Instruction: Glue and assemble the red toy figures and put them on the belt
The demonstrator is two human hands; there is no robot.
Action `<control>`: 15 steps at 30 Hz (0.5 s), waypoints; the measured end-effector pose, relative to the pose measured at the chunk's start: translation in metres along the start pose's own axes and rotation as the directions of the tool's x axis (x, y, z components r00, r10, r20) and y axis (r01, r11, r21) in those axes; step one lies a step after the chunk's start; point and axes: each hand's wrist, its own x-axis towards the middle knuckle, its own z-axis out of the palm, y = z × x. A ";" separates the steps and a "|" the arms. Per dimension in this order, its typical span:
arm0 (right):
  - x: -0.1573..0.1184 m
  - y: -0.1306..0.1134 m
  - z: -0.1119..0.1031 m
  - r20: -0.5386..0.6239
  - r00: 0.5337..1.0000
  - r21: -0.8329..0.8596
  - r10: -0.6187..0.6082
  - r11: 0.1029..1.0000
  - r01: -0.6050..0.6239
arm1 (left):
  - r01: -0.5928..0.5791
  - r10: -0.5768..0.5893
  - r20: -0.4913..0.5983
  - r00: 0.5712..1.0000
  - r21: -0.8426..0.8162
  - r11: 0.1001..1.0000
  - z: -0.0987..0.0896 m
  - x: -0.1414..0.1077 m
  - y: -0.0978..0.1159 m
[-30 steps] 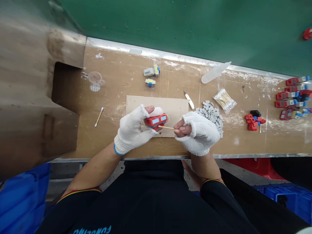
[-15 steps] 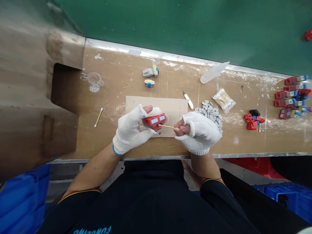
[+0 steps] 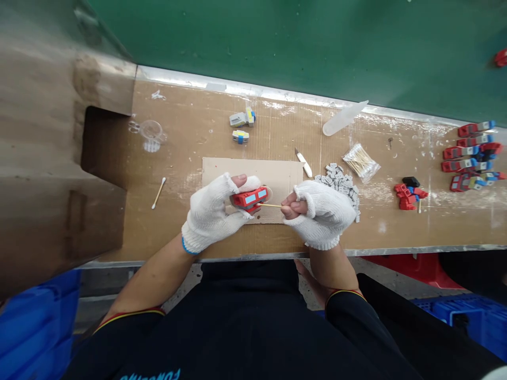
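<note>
My left hand (image 3: 216, 211), in a white fingerless glove, is closed around a red toy vehicle part (image 3: 250, 198) with two pale blue windows. Between the thumb and fingers of my right hand (image 3: 317, 211), gloved the same way, is a cotton swab (image 3: 271, 206). Its far end meets the lower edge of the red part, where the tip is hidden. Both hands are above a piece of cardboard (image 3: 222, 164). Just beyond my right hand lies a heap of small grey parts (image 3: 339, 179).
A craft knife (image 3: 303, 162), a bag of swabs (image 3: 361, 162) and a translucent scraper-like piece (image 3: 344, 119) lie farther back. Grey-yellow parts (image 3: 240, 119) sit beyond the cardboard. Red parts (image 3: 407, 196) and toy vehicles (image 3: 461, 152) are on the right. A loose swab (image 3: 159, 193) and round clear dish (image 3: 151, 130) lie left.
The view has shifted slightly. Both hands keep their holds, and the swab remains against the red part's lower edge with barely any movement.
</note>
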 end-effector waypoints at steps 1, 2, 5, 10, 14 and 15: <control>-0.001 0.000 0.001 -0.008 1.000 0.002 -0.017 1.000 0.017 | 0.017 -0.017 -0.009 1.000 -0.015 1.000 0.001 0.000 0.000; -0.001 0.000 0.001 -0.012 0.999 -0.003 -0.037 0.999 0.037 | 0.043 -0.044 -0.019 0.999 -0.030 0.999 0.001 -0.001 0.000; 0.001 -0.002 0.002 -0.016 0.998 -0.044 -0.063 0.997 0.062 | 0.115 -0.118 -0.031 0.993 -0.072 0.991 0.001 -0.002 0.001; 0.010 -0.006 0.003 -0.046 0.991 -0.089 -0.126 0.989 0.122 | 0.027 -0.027 -0.008 1.000 -0.022 0.999 -0.007 -0.001 0.000; 0.007 -0.006 0.007 -0.030 0.997 -0.073 -0.077 0.995 0.075 | -0.002 0.001 0.030 1.000 0.033 0.999 -0.011 0.002 -0.001; 0.005 -0.005 0.008 -0.026 0.998 -0.075 -0.055 0.996 0.053 | -0.009 0.008 0.036 0.999 0.038 0.999 -0.012 0.002 -0.001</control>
